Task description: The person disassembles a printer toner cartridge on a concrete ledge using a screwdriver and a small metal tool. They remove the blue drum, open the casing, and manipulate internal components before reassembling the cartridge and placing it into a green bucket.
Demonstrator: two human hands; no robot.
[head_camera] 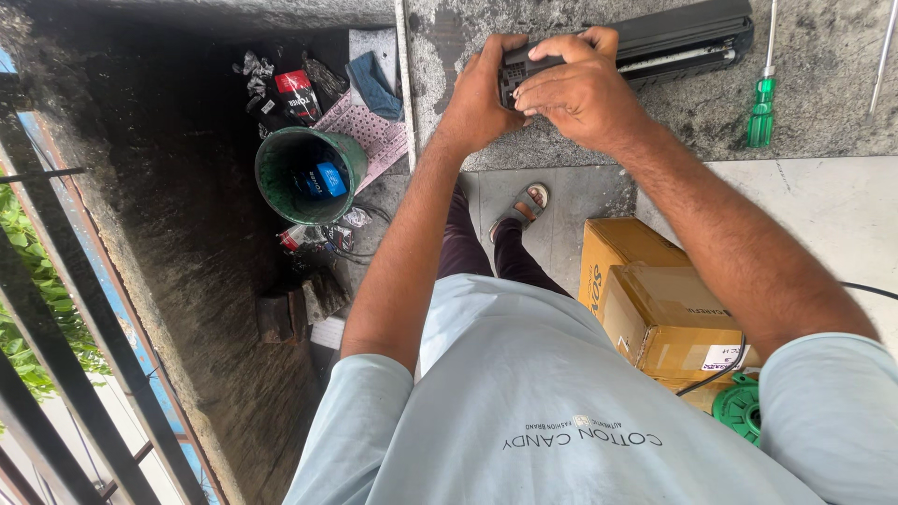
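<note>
A long black cartridge-like part (pixel 673 37) lies on a grey stone ledge (pixel 823 112) at the top of the head view. My left hand (pixel 479 93) grips its near end from the left side. My right hand (pixel 580 89) covers the same end from above, fingers curled over it. Both hands hide the end of the part.
A green-handled screwdriver (pixel 762 103) lies on the ledge to the right, beside a thin metal rod (pixel 882 56). Below stand a green bucket (pixel 309 173) amid scattered litter, cardboard boxes (pixel 655 299), a green round object (pixel 739 407) and a black cable. A metal railing (pixel 56 309) runs at left.
</note>
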